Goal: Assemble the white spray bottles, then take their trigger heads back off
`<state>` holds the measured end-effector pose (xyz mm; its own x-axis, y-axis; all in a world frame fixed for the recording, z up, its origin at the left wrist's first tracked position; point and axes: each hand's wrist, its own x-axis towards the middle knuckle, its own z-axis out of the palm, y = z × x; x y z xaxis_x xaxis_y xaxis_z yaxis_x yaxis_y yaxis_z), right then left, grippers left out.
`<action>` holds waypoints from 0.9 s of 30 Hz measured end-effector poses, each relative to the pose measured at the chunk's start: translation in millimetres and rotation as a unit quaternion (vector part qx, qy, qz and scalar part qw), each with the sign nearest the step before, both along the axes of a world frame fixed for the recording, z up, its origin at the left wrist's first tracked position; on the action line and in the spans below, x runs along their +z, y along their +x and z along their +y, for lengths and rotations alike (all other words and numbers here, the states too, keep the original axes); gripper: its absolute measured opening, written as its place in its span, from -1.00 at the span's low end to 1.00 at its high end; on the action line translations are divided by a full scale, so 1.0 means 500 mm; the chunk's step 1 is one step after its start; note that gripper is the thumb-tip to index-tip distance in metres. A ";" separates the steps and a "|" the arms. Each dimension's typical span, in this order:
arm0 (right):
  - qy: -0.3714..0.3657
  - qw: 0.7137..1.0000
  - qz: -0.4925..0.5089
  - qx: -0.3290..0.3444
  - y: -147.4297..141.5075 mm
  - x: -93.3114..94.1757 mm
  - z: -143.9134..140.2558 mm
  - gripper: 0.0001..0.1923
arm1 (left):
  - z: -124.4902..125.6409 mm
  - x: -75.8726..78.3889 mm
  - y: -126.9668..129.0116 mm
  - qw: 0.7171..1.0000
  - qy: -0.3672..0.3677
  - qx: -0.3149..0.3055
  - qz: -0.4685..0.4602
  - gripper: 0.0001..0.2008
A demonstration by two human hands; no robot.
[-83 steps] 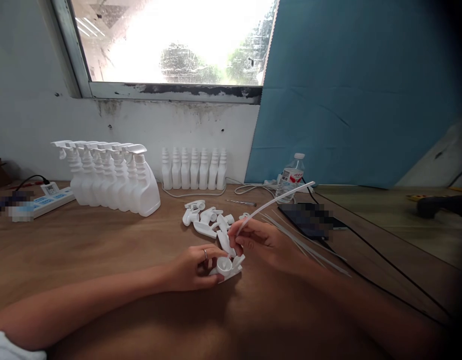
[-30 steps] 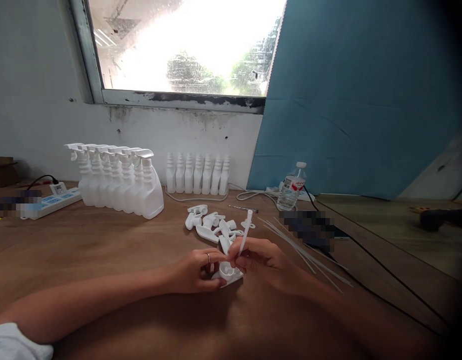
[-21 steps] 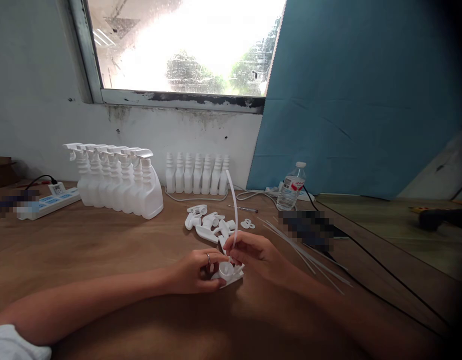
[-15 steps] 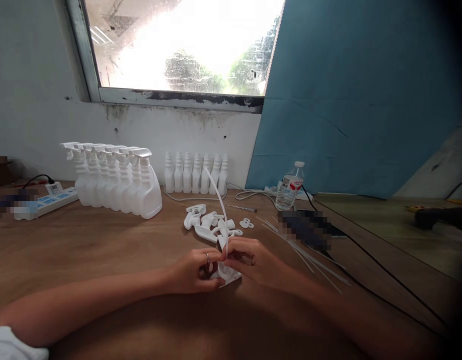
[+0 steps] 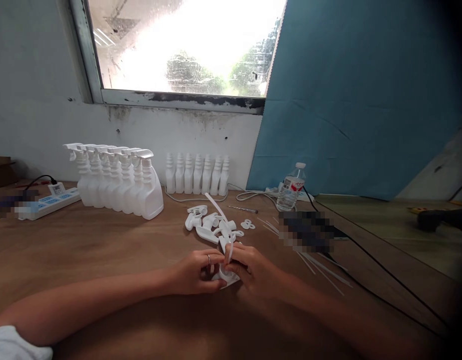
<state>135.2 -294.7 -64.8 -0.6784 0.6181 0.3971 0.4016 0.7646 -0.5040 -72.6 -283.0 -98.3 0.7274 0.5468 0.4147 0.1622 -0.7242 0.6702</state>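
Note:
My left hand (image 5: pixel 202 272) is closed around a white spray head (image 5: pixel 227 278) low over the table, its fingers hiding much of that piece. A thin white dip tube (image 5: pixel 218 210) rises from it, leaning away and to the left. My right hand (image 5: pixel 249 265) pinches the tube near its lower end, close to the left fingertips. Whether the tube's end sits inside the spray head is hidden by the fingers. Just beyond my hands lies a pile of loose white spray heads (image 5: pixel 208 233), with small white rings (image 5: pixel 248 224) to their right.
Spray bottles with heads (image 5: pixel 120 185) stand in a row at left. Several bottles without heads (image 5: pixel 196 175) line the wall. Loose tubes (image 5: pixel 313 262) lie at right, near a water bottle (image 5: pixel 292 189) and black cables. A screwdriver-like tool (image 5: pixel 243 209) and power strip (image 5: pixel 52 202) lie farther back.
The dip tube has come down, with less of it showing above my right hand. My right hand has shifted slightly lower, while my left hand keeps its hold on the spray head.

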 end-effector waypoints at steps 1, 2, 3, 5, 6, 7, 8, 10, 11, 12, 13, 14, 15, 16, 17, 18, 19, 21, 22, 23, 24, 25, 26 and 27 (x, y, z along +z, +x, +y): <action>0.009 1.000 -0.004 -0.003 -0.001 0.000 -0.001 -0.81 | 0.000 0.000 0.000 1.000 0.003 0.001 0.000 -0.72; 0.014 1.000 -0.009 -0.010 -0.001 0.001 -0.003 -0.81 | 0.001 0.000 0.000 1.000 0.003 0.004 0.002 -0.72; 0.016 1.000 -0.012 -0.019 0.000 0.003 -0.004 -0.80 | 0.001 0.000 0.000 1.000 0.001 0.008 0.005 -0.71; 0.005 0.999 -0.010 -0.034 0.004 0.009 -0.005 -0.79 | 0.002 -0.001 -0.001 1.000 -0.012 0.016 0.005 -0.71; -0.008 0.999 -0.005 -0.035 0.008 0.012 -0.004 -0.79 | 0.002 -0.002 -0.002 1.000 -0.021 0.019 0.000 -0.71; -0.025 0.999 0.004 -0.028 0.013 0.014 0.000 -0.80 | 0.003 -0.001 -0.003 0.999 -0.032 0.024 -0.010 -0.70; -0.045 0.999 0.020 -0.020 0.019 0.016 0.005 -0.83 | 0.003 0.000 -0.004 0.998 -0.046 0.031 -0.024 -0.69; -0.092 0.993 0.079 -0.012 0.036 0.017 0.022 -0.79 | 0.007 0.008 -0.005 0.993 -0.075 0.053 -0.067 -0.64; -0.121 0.985 0.120 -0.018 0.045 0.016 0.033 -0.70 | 0.011 0.016 -0.003 0.989 -0.095 0.066 -0.093 -0.62; -0.155 0.974 0.166 -0.028 0.054 0.016 0.044 -0.58 | 0.017 0.026 0.002 0.983 -0.118 0.074 -0.119 -0.61; -0.194 0.958 0.210 -0.039 0.062 0.015 0.056 -0.49 | 0.026 0.039 0.011 0.976 -0.142 0.075 -0.145 -0.60; -0.237 0.939 0.246 -0.044 0.071 0.016 0.066 -0.42 | 0.036 0.054 0.024 0.970 -0.163 0.069 -0.167 -0.60; -0.282 0.919 0.274 -0.040 0.079 0.019 0.074 -0.40 | 0.050 0.069 0.041 0.965 -0.180 0.059 -0.184 -0.59; -0.320 0.898 0.299 -0.033 0.086 0.023 0.081 -0.41 | 0.065 0.085 0.061 0.960 -0.193 0.046 -0.196 -0.59; -0.347 0.879 0.325 -0.029 0.094 0.030 0.085 -0.45 | 0.082 0.100 0.086 0.958 -0.198 0.034 -0.204 -0.57; -0.360 0.863 0.353 -0.032 0.103 0.038 0.089 -0.51 | 0.101 0.113 0.112 0.958 -0.198 0.023 -0.207 -0.55; -0.358 0.850 0.384 -0.042 0.113 0.046 0.092 -0.57 | 0.122 0.124 0.139 0.959 -0.190 0.015 -0.211 -0.53; -0.323 0.832 0.445 -0.082 0.140 0.063 0.102 -0.66 | 0.171 0.143 0.190 0.970 -0.130 -0.005 -0.205 -0.51; -0.294 0.824 0.472 -0.107 0.157 0.071 0.109 -0.69 | 0.199 0.151 0.211 0.978 -0.080 -0.009 -0.193 -0.52; -0.264 0.818 0.494 -0.130 0.175 0.077 0.117 -0.69 | 0.229 0.159 0.227 0.986 -0.028 0.004 -0.167 -0.52; -0.230 0.811 0.515 -0.154 0.195 0.082 0.126 -0.68 | 0.263 0.166 0.240 0.991 0.015 0.035 -0.130 -0.52; -0.196 0.804 0.533 -0.179 0.216 0.086 0.136 -0.66 | 0.298 0.174 0.248 0.990 0.053 0.093 -0.087 -0.53; -0.164 0.797 0.545 -0.201 0.236 0.089 0.145 -0.64 | 0.335 0.181 0.253 0.981 0.081 0.170 -0.036 -0.53; -0.135 0.791 0.555 -0.220 0.254 0.091 0.153 -0.61 | 0.372 0.189 0.255 0.973 0.083 0.216 -0.013 -0.52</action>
<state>262.3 -218.0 -19.1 0.3008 0.8606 0.4109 -0.2060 0.4793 -0.8531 54.8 -97.2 -3.7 0.4325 0.7231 0.5385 0.4610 -0.6907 0.5572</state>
